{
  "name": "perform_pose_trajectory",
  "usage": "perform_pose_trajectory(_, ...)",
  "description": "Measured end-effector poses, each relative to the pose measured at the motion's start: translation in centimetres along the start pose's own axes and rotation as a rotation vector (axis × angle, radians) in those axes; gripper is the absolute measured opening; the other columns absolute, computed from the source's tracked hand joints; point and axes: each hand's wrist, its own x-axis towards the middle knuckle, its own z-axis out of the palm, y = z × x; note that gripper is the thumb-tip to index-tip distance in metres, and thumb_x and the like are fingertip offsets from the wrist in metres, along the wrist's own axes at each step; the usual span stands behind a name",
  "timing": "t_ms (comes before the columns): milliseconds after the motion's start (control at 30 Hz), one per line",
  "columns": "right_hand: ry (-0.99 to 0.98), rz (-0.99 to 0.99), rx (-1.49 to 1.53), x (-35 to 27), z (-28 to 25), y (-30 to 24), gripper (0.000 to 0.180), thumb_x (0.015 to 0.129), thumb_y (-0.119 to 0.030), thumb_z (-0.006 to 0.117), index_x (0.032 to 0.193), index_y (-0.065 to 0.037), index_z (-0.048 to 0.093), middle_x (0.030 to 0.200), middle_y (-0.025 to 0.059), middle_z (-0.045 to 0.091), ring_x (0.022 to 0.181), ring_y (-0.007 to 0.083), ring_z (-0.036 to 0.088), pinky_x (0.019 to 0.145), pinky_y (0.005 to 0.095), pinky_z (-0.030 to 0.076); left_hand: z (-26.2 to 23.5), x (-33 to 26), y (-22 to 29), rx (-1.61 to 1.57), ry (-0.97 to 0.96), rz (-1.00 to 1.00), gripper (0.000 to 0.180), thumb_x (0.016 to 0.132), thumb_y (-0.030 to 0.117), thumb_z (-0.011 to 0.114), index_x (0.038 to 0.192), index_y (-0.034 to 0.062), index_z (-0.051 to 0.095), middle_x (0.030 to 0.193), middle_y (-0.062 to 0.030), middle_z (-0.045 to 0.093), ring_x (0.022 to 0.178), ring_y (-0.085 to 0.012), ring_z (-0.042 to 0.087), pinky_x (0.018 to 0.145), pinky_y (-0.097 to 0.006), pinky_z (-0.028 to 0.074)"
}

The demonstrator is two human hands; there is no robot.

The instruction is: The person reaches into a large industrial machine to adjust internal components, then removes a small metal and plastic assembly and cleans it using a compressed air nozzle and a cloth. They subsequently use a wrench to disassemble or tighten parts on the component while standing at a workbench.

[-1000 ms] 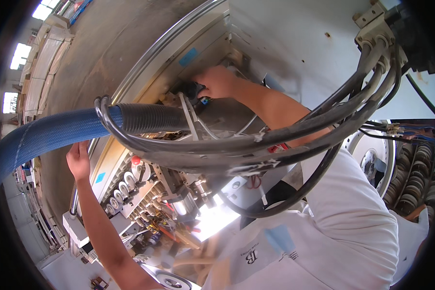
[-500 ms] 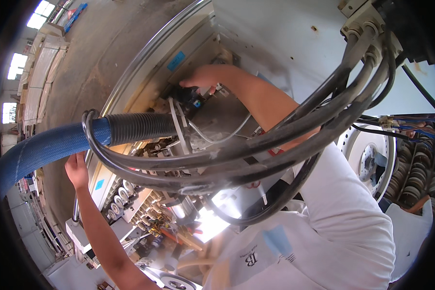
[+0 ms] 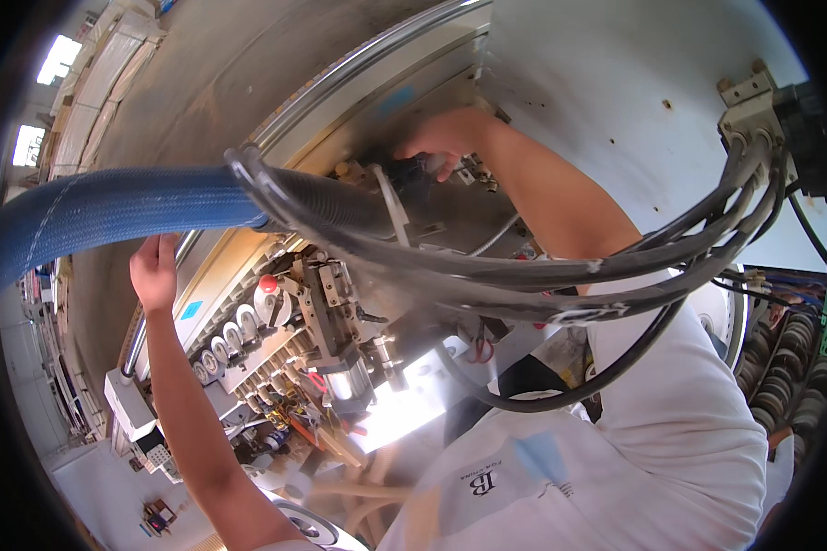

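Reaching deep into the machine (image 3: 340, 303), my right hand (image 3: 446, 138) sits at a dark fitting (image 3: 412, 174) behind the black cables (image 3: 524, 275); fingers curled over it, but I cannot tell if they grip. My left hand (image 3: 154, 271) presses flat, fingers together, on the metal rail (image 3: 193, 248) just under the blue hose (image 3: 110, 216). Versus half a second ago: view has swung, hose and cables sit higher and wider, right hand shifted up-right in frame, left hand at the same rail. Gauges (image 3: 225, 344) below left hand.
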Motion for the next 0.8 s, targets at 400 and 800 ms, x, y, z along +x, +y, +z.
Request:
perform_pose_trajectory(400,-0.165,0.073,-0.256,-2.2,-0.9,-3.2,0.061,0.095,-0.040,0.067,0.143,-0.006,0.053,0.158,0.0147,0.040,0.129,0.0255,0.056,0.083,0.0429,0.063,-0.8,-0.3,0.9,0.119,-0.017,-0.084,0.033,0.098,0.034,0.061,0.089,0.0040,0.070,0.062,-0.0139,0.056,0.055,-0.0250,0.049,0.059,-0.037,0.045)
perform_pose_trajectory(800,-0.053,0.057,-0.531,-0.6,-0.4,-2.4,0.066,0.091,-0.042,0.073,0.142,-0.005,0.055,0.134,0.0124,0.063,0.106,0.0248,0.068,0.078,0.0407,0.060,-0.6,-0.1,1.8,0.074,0.007,-0.037,0.030,0.098,0.030,0.062,0.086,0.0028,0.068,0.061,-0.0154,0.053,0.053,-0.0262,0.046,0.057,-0.037,0.043)
